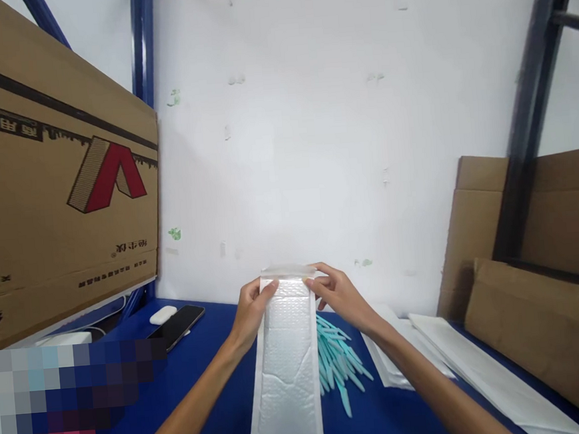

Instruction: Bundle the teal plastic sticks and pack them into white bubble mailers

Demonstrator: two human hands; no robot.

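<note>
A white padded bubble envelope (pixel 287 371) hangs upright over the blue table, its flap end at the top. My left hand (pixel 250 308) pinches the upper left corner, thumb on the front face. At the upper right corner, my right hand (pixel 336 292) grips the envelope between thumb and fingers. Behind the envelope and to its right lies a pile of light teal plastic sticks (pixel 341 357), partly hidden by it.
On the blue table (pixel 201 371) are a phone (pixel 182 324) and a small white case (pixel 163 314) at left. White envelopes (pixel 393 359) and long white packaging (pixel 481 362) lie at right. Cardboard boxes (pixel 56 182) stand at left and right (pixel 538 324), before a white wall.
</note>
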